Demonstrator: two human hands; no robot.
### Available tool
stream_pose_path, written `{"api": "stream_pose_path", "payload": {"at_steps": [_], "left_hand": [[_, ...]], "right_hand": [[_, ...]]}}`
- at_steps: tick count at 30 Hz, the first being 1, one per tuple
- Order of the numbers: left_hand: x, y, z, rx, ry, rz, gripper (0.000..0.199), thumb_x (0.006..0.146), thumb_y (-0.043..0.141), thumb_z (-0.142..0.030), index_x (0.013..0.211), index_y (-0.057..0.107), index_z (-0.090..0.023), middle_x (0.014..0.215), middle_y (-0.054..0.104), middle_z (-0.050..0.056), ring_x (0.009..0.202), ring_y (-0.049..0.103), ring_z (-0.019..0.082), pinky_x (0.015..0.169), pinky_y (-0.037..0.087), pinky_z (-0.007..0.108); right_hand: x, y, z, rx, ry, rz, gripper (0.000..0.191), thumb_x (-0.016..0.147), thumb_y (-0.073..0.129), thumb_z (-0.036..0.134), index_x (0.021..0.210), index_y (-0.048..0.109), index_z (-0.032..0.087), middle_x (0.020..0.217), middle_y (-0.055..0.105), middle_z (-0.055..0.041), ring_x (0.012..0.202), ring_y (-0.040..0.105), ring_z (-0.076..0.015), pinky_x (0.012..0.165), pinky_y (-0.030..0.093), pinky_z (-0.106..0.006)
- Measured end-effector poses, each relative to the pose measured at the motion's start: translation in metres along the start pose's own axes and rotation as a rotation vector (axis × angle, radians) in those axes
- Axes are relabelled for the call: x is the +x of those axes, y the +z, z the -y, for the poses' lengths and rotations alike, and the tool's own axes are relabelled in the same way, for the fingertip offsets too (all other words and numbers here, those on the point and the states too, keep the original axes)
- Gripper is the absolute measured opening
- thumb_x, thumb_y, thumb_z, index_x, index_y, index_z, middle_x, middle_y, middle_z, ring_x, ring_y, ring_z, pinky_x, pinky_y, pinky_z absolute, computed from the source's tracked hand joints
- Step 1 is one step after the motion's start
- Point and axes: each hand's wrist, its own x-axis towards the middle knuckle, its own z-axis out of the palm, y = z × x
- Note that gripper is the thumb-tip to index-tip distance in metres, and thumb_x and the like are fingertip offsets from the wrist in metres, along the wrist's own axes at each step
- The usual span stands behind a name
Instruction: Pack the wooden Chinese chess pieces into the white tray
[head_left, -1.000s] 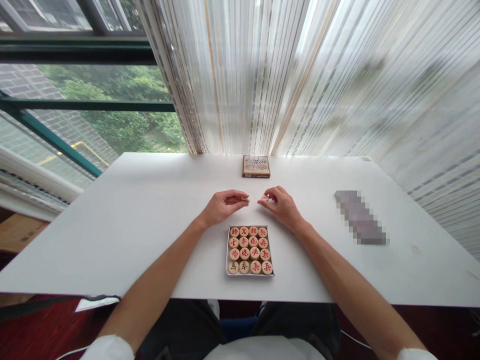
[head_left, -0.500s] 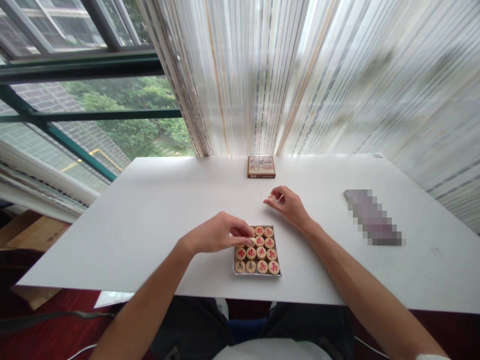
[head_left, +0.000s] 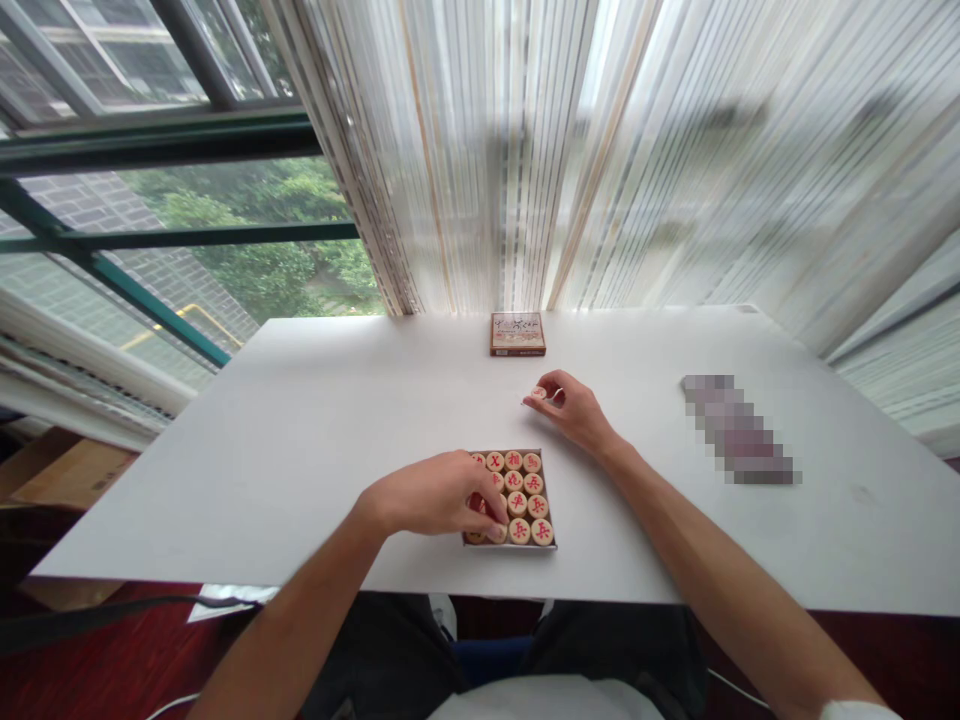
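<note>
A shallow square box near the table's front edge holds rows of round wooden Chinese chess pieces, most with red characters. My left hand reaches over the box's left side, thumb and fingers closed on a piece in the front row. That hand hides several pieces on the left. Farther back and to the right, my right hand rests by the table surface and pinches one round piece between thumb and fingers.
On the white table, a flat printed box lies at the back edge. A blurred-out flat object lies on the right. Beyond the table are a curtain and a window; cardboard boxes stand at left.
My left hand has moved from the upper rows of the box toward the front row. My right hand still holds its piece in nearly the same place. The view has shifted slightly.
</note>
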Motion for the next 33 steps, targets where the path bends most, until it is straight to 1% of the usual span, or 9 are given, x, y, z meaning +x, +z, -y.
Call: {"api": "stream_pose_path", "payload": {"at_steps": [2, 7, 11, 17, 22, 26, 33], "left_hand": [[0.002, 0.002, 0.001, 0.005, -0.006, 0.011, 0.013, 0.082, 0.074, -0.034, 0.09, 0.082, -0.026, 0.08, 0.077, 0.0, 0.068, 0.065, 0.014, 0.064, 0.045, 0.021], [0.007, 0.005, 0.005, 0.042, -0.032, -0.009, 0.011, 0.083, 0.074, -0.031, 0.088, 0.081, -0.026, 0.083, 0.077, 0.0, 0.074, 0.066, 0.015, 0.069, 0.044, 0.023], [0.007, 0.008, 0.01, 0.048, -0.063, -0.025, 0.011, 0.083, 0.072, -0.03, 0.087, 0.081, -0.024, 0.081, 0.076, 0.001, 0.071, 0.065, 0.015, 0.065, 0.043, 0.022], [0.004, 0.007, 0.012, 0.002, -0.08, -0.05, 0.016, 0.082, 0.074, -0.037, 0.085, 0.077, -0.021, 0.082, 0.075, 0.001, 0.07, 0.063, 0.014, 0.061, 0.042, 0.021], [0.004, 0.008, 0.013, 0.032, -0.12, -0.055, 0.024, 0.078, 0.076, -0.041, 0.076, 0.072, -0.018, 0.075, 0.071, 0.001, 0.066, 0.06, 0.013, 0.058, 0.039, 0.022], [0.004, 0.006, 0.016, 0.013, -0.124, -0.07, 0.026, 0.079, 0.075, -0.042, 0.077, 0.069, -0.017, 0.075, 0.068, 0.0, 0.068, 0.059, 0.012, 0.059, 0.04, 0.021], [0.004, 0.005, 0.018, 0.042, -0.162, -0.057, 0.035, 0.075, 0.077, -0.048, 0.07, 0.063, -0.016, 0.068, 0.064, -0.002, 0.06, 0.053, 0.011, 0.053, 0.036, 0.021]], "right_hand": [[0.0, 0.0, 0.0, 0.0, 0.002, 0.004, 0.03, 0.085, 0.068, 0.052, 0.088, 0.06, 0.023, 0.083, 0.067, -0.0027, 0.072, 0.061, -0.018, 0.067, 0.051, -0.032], [0.0, -0.001, 0.001, 0.007, 0.007, 0.016, 0.029, 0.085, 0.069, 0.049, 0.089, 0.06, 0.023, 0.083, 0.068, -0.0023, 0.07, 0.06, -0.0171, 0.067, 0.05, -0.031], [0.0, -0.001, 0.003, 0.011, 0.015, 0.022, 0.029, 0.085, 0.068, 0.05, 0.088, 0.06, 0.023, 0.082, 0.068, -0.0021, 0.068, 0.059, -0.0165, 0.065, 0.05, -0.031], [0.0, -0.002, 0.003, 0.015, 0.021, 0.032, 0.029, 0.084, 0.069, 0.05, 0.088, 0.06, 0.023, 0.082, 0.067, -0.0018, 0.067, 0.058, -0.0163, 0.064, 0.049, -0.03], [0.0, -0.001, 0.002, 0.021, 0.022, 0.035, 0.03, 0.085, 0.069, 0.05, 0.089, 0.059, 0.022, 0.082, 0.067, -0.0017, 0.067, 0.057, -0.0156, 0.063, 0.048, -0.029], [-0.001, -0.002, 0.004, 0.039, 0.031, 0.031, 0.03, 0.085, 0.069, 0.049, 0.091, 0.06, 0.022, 0.08, 0.066, -0.0005, 0.066, 0.056, -0.0143, 0.063, 0.046, -0.027], [-0.001, -0.002, 0.004, 0.053, 0.041, 0.037, 0.03, 0.084, 0.07, 0.049, 0.089, 0.059, 0.022, 0.077, 0.064, 0.0006, 0.065, 0.054, -0.0139, 0.064, 0.046, -0.027]]}}
